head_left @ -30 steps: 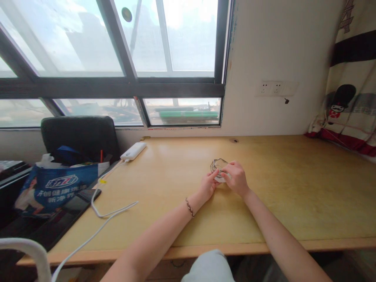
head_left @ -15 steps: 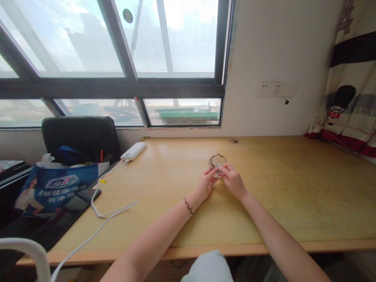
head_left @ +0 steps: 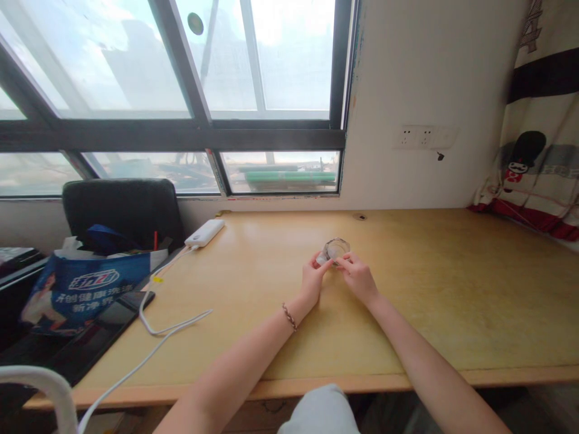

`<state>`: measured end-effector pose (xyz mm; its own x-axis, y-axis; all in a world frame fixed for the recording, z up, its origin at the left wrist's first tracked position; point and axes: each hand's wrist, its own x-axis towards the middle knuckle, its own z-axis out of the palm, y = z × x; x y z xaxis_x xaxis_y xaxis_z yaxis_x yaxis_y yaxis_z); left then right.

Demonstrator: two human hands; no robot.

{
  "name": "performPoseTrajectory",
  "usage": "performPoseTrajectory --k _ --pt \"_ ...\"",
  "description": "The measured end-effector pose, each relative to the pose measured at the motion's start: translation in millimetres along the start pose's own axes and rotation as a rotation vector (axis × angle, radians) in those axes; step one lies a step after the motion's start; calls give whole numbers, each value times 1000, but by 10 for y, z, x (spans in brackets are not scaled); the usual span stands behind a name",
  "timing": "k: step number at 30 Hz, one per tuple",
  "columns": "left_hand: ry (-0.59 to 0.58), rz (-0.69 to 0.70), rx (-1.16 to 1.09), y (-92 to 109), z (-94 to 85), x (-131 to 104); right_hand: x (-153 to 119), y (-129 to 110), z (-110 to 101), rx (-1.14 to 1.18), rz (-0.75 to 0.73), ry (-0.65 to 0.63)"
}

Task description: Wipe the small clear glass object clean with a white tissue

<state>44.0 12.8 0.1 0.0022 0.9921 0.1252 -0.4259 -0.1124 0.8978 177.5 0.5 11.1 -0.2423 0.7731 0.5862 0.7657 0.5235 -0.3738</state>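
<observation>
Hands meet at the middle of the pale wooden desk (head_left: 407, 301). The left hand (head_left: 312, 280) and right hand (head_left: 357, 277) each pinch a side of a small clear faceted glass cup (head_left: 335, 248), fingertips on its lower wall, apparently to steady it; whether it rests on the desk or is slightly raised cannot be told. A white power bank (head_left: 205, 232) with trailing white cable (head_left: 167, 328) lies well apart, leftward.
</observation>
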Motion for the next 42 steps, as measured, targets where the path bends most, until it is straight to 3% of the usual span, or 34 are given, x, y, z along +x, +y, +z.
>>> performPoseTrajectory --k 5,13,23,32,37,42 --pt "-35 65 56 13 -30 38 -3 12 39 -12 -16 -14" --pt "-93 364 482 130 -40 -15 -10 -10 42 -43 -2 -7" --pt "-269 491 701 127 -23 -116 -3 31 40 -112 86 84" --pt "-338 741 1177 84 -60 -74 12 46 40 -89 120 94" --pt "-288 753 1193 111 -75 -63 15 -5 24 -8 47 53" --pt "-228 639 1007 139 -129 5 2 -79 -14 39 9 41"
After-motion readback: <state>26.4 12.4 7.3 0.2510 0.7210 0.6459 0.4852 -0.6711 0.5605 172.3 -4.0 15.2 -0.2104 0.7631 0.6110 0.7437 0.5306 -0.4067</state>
